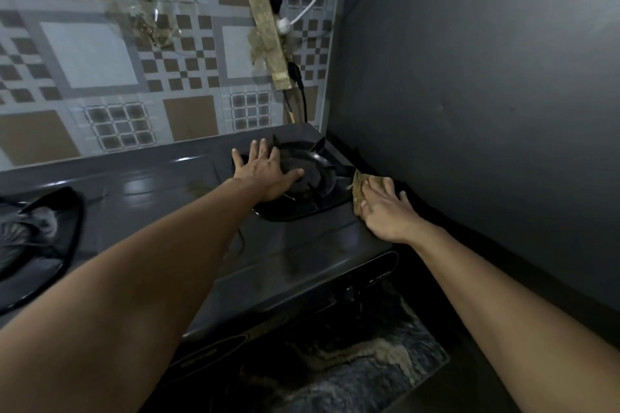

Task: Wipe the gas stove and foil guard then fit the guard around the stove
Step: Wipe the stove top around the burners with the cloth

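Observation:
A dark grey two-burner gas stove (295, 255) stands on the counter in the corner. My left hand (265, 174) lies flat with spread fingers on the right burner's black pan support (318, 178). My right hand (385, 208) presses a brownish cloth (359, 188) flat onto the stove's right rear edge, fingers straight. The left burner (37, 238) shows partly at the left edge of the frame. No foil guard is recognisable in view.
A grey wall (486, 94) rises close on the right of the stove. Behind it is a patterned tile wall (117, 60) with a taped power strip (268, 40) and cables. A marbled counter (352, 369) lies in front of the stove.

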Motion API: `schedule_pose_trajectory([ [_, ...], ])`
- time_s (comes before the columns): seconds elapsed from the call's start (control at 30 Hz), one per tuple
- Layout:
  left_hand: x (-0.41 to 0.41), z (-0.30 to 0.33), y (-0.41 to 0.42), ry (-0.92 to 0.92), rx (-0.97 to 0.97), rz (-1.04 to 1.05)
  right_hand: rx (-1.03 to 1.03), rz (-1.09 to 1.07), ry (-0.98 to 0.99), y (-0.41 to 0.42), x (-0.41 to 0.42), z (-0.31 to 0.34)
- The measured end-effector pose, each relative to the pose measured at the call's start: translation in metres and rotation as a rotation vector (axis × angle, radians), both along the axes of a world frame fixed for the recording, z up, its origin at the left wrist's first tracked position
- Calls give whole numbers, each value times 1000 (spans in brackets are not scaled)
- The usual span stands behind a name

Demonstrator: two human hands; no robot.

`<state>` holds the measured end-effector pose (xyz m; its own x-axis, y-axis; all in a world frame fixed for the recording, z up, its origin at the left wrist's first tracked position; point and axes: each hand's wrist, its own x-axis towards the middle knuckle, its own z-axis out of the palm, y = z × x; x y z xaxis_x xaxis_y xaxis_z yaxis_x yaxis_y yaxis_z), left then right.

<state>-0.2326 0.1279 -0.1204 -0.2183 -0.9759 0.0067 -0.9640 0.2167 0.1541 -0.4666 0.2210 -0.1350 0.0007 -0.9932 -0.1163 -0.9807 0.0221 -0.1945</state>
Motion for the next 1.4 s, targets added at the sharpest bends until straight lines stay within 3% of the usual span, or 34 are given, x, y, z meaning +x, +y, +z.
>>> schedule_pose_trajectory([
  [0.1,8,-4,4,20,-1,-26,-65,-63,27,25,31,-4],
  [0.23,6,-7,1,59,-17,-18,-144,35,48,54,67,-17],
  [0.53,7,-12,-5,103,-16,-16,-47,-108,110,21,24,-3],
  [0.9,8,-18,-10,112,-7,-39,-197,154,38,86,84,-16],
  [1.17,11,-16,-10,140,1,-49,-85,-85,127,33,32,-2],
  [1.4,9,-14,-7,157,22,-39,-181,119,92,60,54,-21],
])
